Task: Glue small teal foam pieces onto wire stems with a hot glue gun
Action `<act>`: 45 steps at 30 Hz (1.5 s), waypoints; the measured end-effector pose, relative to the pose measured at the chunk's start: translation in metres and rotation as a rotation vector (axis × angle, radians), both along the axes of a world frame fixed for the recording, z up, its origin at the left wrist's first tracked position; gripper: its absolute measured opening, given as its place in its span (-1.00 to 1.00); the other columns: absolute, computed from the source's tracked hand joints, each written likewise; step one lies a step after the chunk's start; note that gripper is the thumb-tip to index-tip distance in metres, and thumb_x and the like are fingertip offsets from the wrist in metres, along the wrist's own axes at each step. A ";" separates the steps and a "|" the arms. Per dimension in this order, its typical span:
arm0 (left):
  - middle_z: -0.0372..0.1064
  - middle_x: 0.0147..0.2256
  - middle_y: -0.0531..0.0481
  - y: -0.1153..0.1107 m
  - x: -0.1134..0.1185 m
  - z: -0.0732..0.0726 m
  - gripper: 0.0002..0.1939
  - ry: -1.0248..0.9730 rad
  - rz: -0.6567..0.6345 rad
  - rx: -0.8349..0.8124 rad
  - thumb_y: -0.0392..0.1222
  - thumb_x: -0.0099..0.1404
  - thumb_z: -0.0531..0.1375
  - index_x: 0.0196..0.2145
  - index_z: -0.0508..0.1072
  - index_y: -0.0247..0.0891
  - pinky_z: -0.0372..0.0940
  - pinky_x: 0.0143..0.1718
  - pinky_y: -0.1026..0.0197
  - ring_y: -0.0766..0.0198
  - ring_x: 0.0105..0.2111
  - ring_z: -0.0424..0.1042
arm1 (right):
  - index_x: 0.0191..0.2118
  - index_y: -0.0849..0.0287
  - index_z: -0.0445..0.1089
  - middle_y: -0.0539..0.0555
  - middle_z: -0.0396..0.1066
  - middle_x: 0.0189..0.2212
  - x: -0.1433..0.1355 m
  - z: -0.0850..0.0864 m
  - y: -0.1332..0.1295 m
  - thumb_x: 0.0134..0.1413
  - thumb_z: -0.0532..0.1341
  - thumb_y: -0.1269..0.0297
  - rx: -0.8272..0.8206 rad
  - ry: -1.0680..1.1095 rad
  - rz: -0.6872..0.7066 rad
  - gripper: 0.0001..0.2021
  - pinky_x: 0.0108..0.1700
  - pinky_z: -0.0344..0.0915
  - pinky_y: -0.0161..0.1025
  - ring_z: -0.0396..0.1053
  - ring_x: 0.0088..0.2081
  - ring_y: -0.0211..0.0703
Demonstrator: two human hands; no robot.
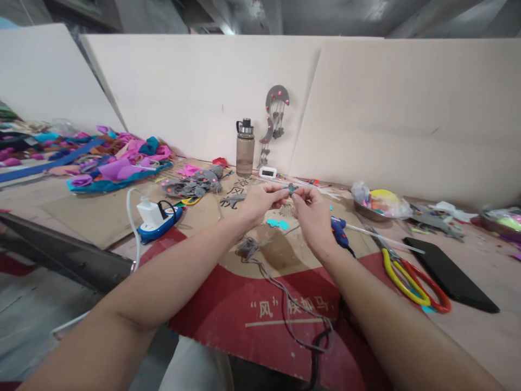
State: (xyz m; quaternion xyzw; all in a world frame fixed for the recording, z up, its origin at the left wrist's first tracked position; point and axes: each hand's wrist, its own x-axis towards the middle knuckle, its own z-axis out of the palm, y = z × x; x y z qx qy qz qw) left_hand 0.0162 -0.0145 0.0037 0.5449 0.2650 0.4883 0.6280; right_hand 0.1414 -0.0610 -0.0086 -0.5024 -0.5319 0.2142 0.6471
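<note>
One small piece (292,188) is pinched by the left hand (264,202) and right hand (312,210) above the cardboard (228,309), seemingly unfinished; cyan cutouts (278,224) lie loose, while a mobile (277,95) looks complete.

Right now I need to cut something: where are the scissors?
In the head view, the scissors with yellow and red handles lie at the right, between the person's right forearm and the flat black slab.

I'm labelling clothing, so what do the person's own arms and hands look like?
No sleeve shows on the left arm or right arm; both are bare. The left hand and right hand wear no gloves; no watch is visible.
</note>
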 end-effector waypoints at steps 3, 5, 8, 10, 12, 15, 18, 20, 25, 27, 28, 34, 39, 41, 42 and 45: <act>0.33 -0.55 0.08 0.001 0.000 0.001 -0.86 -0.031 -0.059 -0.088 -0.30 0.10 0.37 -0.45 0.48 -0.40 0.22 -0.41 0.35 0.51 -0.56 0.27 | -0.36 0.15 0.34 -0.05 0.27 -0.50 0.005 0.001 -0.003 0.04 0.20 0.24 0.012 -0.106 -0.056 -0.90 -0.38 0.14 -0.26 0.17 -0.46 -0.26; 0.32 -0.56 0.09 0.001 -0.001 0.002 -0.86 -0.046 -0.077 -0.134 -0.30 0.10 0.38 -0.44 0.48 -0.40 0.23 -0.42 0.35 0.52 -0.56 0.27 | -0.37 0.16 0.36 -0.03 0.29 -0.48 0.007 0.002 -0.006 0.06 0.19 0.25 0.030 -0.185 -0.081 -0.90 -0.34 0.15 -0.24 0.18 -0.43 -0.24; 0.31 -0.57 0.08 0.001 0.000 0.003 -0.89 -0.045 -0.081 -0.172 -0.33 0.14 0.34 -0.46 0.47 -0.40 0.22 -0.45 0.37 0.52 -0.58 0.26 | -0.39 0.15 0.36 0.00 0.29 -0.46 0.009 0.003 -0.009 0.07 0.19 0.28 0.088 -0.359 -0.147 -0.92 -0.29 0.15 -0.20 0.20 -0.39 -0.19; 0.30 -0.58 0.08 0.000 0.000 0.004 -0.88 -0.037 -0.078 -0.176 -0.35 0.16 0.32 -0.49 0.46 -0.40 0.20 -0.47 0.37 0.52 -0.59 0.24 | -0.40 0.14 0.35 0.02 0.29 -0.44 0.011 0.004 -0.010 0.08 0.18 0.31 0.148 -0.488 -0.192 -0.92 -0.26 0.16 -0.18 0.22 -0.36 -0.16; 0.29 -0.59 0.08 0.000 0.001 0.005 -0.86 -0.029 -0.070 -0.174 -0.36 0.16 0.31 -0.51 0.44 -0.40 0.20 -0.48 0.38 0.52 -0.61 0.22 | -0.41 0.12 0.32 0.05 0.29 -0.41 0.012 0.005 -0.011 0.11 0.16 0.32 0.204 -0.586 -0.213 -0.91 -0.25 0.16 -0.17 0.23 -0.32 -0.13; 0.28 -0.59 0.09 -0.001 0.001 0.005 -0.84 -0.013 -0.060 -0.173 -0.39 0.17 0.28 -0.54 0.41 -0.39 0.18 -0.49 0.38 0.53 -0.61 0.20 | -0.42 0.12 0.30 0.06 0.30 -0.40 0.012 0.005 -0.011 0.11 0.15 0.34 0.249 -0.669 -0.217 -0.90 -0.25 0.17 -0.16 0.24 -0.31 -0.11; 0.26 -0.60 0.10 -0.001 0.001 0.004 -0.81 0.014 -0.050 -0.136 -0.40 0.17 0.26 -0.57 0.38 -0.37 0.16 -0.49 0.39 0.53 -0.61 0.19 | -0.44 0.12 0.27 0.05 0.30 -0.44 0.010 0.006 -0.012 0.08 0.17 0.36 0.237 -0.679 -0.231 -0.90 -0.28 0.16 -0.18 0.24 -0.35 -0.13; 0.25 -0.60 0.10 0.000 0.002 0.003 -0.79 0.028 -0.035 -0.103 -0.40 0.18 0.25 -0.58 0.36 -0.36 0.14 -0.50 0.39 0.53 -0.61 0.19 | -0.45 0.12 0.27 0.03 0.30 -0.46 0.008 0.007 -0.013 0.06 0.19 0.35 0.211 -0.646 -0.241 -0.90 -0.29 0.15 -0.19 0.22 -0.38 -0.15; 0.22 -0.61 0.12 0.003 0.003 0.000 -0.82 0.040 -0.001 -0.025 -0.41 0.17 0.23 -0.56 0.36 -0.34 0.08 -0.53 0.36 0.51 -0.63 0.17 | -0.44 0.12 0.25 0.03 0.30 -0.46 0.008 0.009 -0.013 0.07 0.17 0.33 0.171 -0.606 -0.233 -0.90 -0.28 0.15 -0.19 0.22 -0.39 -0.16; 0.22 -0.60 0.12 0.003 0.003 -0.001 -0.84 0.050 0.011 -0.006 -0.39 0.15 0.24 -0.55 0.37 -0.34 0.09 -0.52 0.34 0.51 -0.62 0.16 | -0.43 0.12 0.24 0.04 0.30 -0.44 0.010 0.010 -0.013 0.09 0.15 0.32 0.173 -0.630 -0.237 -0.90 -0.26 0.16 -0.18 0.23 -0.36 -0.15; 0.23 -0.60 0.12 0.003 0.003 -0.001 -0.85 0.057 0.020 0.004 -0.38 0.14 0.25 -0.54 0.37 -0.33 0.10 -0.51 0.34 0.51 -0.62 0.16 | -0.43 0.11 0.23 0.04 0.30 -0.43 0.011 0.010 -0.012 0.10 0.14 0.32 0.176 -0.644 -0.244 -0.90 -0.25 0.15 -0.18 0.23 -0.35 -0.15; 0.21 -0.60 0.13 -0.001 0.003 0.000 -0.84 0.134 0.069 0.103 -0.34 0.09 0.27 -0.57 0.36 -0.30 0.08 -0.51 0.30 0.49 -0.61 0.13 | -0.42 0.09 0.18 0.06 0.27 -0.39 0.012 0.010 -0.011 0.13 0.12 0.34 0.207 -0.751 -0.290 -0.88 -0.23 0.16 -0.15 0.22 -0.31 -0.12; 0.15 -0.63 0.14 -0.002 0.002 -0.001 -0.83 0.185 0.077 0.166 -0.34 0.08 0.22 -0.61 0.32 -0.28 0.04 -0.52 0.29 0.47 -0.61 0.12 | -0.44 0.08 0.16 0.06 0.25 -0.39 0.010 0.011 -0.013 0.12 0.12 0.37 0.206 -0.791 -0.309 -0.86 -0.23 0.15 -0.14 0.21 -0.31 -0.10; 0.15 -0.63 0.14 -0.001 0.001 -0.002 -0.83 0.206 0.080 0.186 -0.33 0.08 0.21 -0.61 0.31 -0.27 0.03 -0.53 0.29 0.46 -0.61 0.12 | -0.45 0.08 0.14 0.06 0.24 -0.39 0.010 0.012 -0.013 0.11 0.12 0.37 0.196 -0.798 -0.314 -0.84 -0.24 0.14 -0.14 0.21 -0.31 -0.09; 0.15 -0.63 0.14 -0.002 0.001 -0.002 -0.83 0.217 0.084 0.193 -0.32 0.08 0.21 -0.61 0.32 -0.27 0.03 -0.53 0.29 0.46 -0.61 0.12 | -0.45 0.08 0.14 0.06 0.23 -0.40 0.009 0.012 -0.013 0.11 0.13 0.37 0.192 -0.802 -0.315 -0.84 -0.24 0.14 -0.13 0.20 -0.32 -0.09; 0.17 -0.64 0.13 -0.004 0.002 0.000 -0.84 0.233 0.096 0.189 -0.33 0.08 0.20 -0.61 0.34 -0.28 0.02 -0.54 0.29 0.46 -0.61 0.12 | -0.46 0.09 0.14 0.06 0.22 -0.40 0.009 0.013 -0.014 0.11 0.13 0.38 0.192 -0.808 -0.315 -0.83 -0.24 0.13 -0.14 0.20 -0.31 -0.10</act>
